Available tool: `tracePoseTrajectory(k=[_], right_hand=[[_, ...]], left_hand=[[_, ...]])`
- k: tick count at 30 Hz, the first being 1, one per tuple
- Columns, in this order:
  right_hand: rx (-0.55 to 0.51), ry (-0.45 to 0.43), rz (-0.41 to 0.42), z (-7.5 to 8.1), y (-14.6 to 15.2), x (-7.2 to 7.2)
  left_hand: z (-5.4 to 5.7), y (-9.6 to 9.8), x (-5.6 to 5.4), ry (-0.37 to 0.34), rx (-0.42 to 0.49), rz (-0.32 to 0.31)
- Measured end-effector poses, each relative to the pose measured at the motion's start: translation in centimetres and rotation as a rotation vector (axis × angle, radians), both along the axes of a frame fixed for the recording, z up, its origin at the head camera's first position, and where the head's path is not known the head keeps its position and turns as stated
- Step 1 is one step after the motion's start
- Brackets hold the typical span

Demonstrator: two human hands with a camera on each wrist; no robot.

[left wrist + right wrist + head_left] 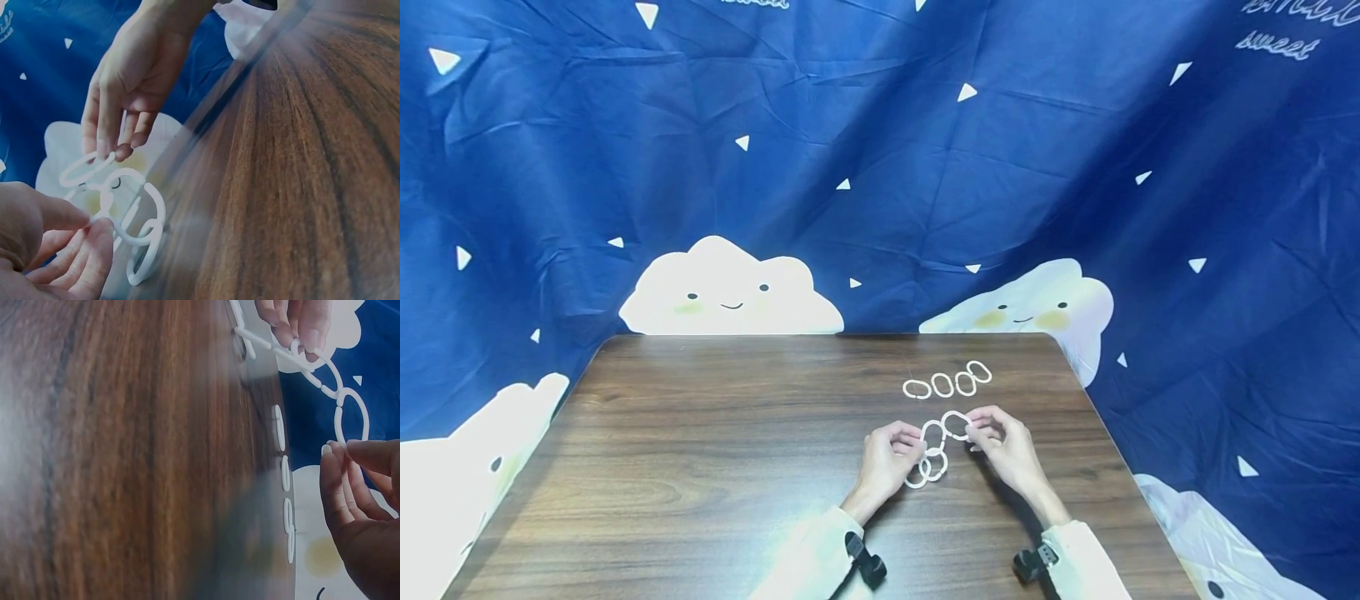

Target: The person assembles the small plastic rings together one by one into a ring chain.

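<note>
My left hand (883, 462) pinches a white oval link (933, 422) between thumb and fingers. Two more white links (945, 467) hang from it as a short chain and lie low, close to the tabletop. With thumb and fingertips, my right hand (1011, 454) holds another white oval link (367, 419) by its edge. This link meets the left hand's link (338, 374) in the right wrist view; whether they are hooked together I cannot tell. Both hands are just above the table, facing each other. My left fingers hide part of their link.
Several loose white links (917, 382) lie in a row on the brown wooden table (700, 450), beyond my hands, toward its far right. A blue curtain (880, 125) with cloud and triangle prints hangs behind the table's far edge.
</note>
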State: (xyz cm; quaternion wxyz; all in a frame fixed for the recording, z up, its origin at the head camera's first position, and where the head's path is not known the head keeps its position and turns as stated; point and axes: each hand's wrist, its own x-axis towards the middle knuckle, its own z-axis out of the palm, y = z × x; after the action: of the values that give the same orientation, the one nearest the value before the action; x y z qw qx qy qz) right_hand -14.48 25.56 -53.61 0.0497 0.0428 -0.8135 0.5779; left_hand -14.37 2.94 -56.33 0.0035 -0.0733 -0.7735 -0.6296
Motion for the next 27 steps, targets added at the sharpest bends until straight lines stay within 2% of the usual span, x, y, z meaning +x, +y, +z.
tracePoseTrajectory(k=[7,13,27], right_hand=[[-0.009,-0.015,0.013,-0.02,-0.49,0.17],[-0.004,0.006,0.025,-0.13,-0.57,0.16],[-0.008,-0.012,0.047,-0.29,-0.77,0.12]], left_hand=[[-0.13,0.07,0.04,0.008,0.035,0.008],[-0.05,0.13,0.03,0.012,0.036,0.005],[0.0,0.07,0.15,0.004,0.043,-0.003]])
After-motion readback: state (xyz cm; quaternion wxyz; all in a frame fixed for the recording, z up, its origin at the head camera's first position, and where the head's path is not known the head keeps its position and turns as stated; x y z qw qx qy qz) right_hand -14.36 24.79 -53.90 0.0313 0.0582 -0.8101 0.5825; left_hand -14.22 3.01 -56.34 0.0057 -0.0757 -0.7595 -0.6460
